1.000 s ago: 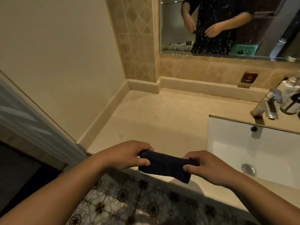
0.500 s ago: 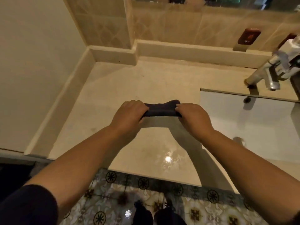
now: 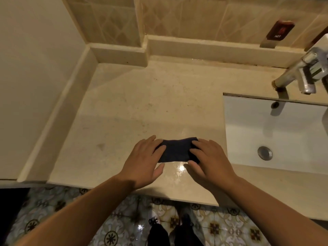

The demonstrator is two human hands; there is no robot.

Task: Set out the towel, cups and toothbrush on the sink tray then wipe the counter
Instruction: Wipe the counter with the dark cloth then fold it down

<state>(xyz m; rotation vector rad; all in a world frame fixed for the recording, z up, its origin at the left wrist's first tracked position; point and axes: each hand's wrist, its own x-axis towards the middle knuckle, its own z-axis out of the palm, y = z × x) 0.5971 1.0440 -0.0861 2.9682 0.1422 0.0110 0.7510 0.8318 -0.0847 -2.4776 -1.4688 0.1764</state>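
Observation:
A small dark folded towel (image 3: 174,150) lies flat on the beige stone counter (image 3: 142,103), near its front edge and just left of the sink. My left hand (image 3: 143,162) rests palm down on the towel's left end, fingers stretched out. My right hand (image 3: 209,160) presses flat on its right end, with the thumb at the towel's lower edge. Only the towel's middle shows between the hands. No cups, toothbrush or tray are in view.
A white rectangular sink (image 3: 284,132) with a metal drain (image 3: 264,153) is set into the counter at the right, under a chrome faucet (image 3: 298,73). A raised stone ledge (image 3: 204,48) runs along the tiled back wall. A plain wall (image 3: 32,68) bounds the left.
The towel was held up between both fists; it now lies on the counter nearer the front edge. Both hands have opened out flat on its ends. The view has tilted further down.

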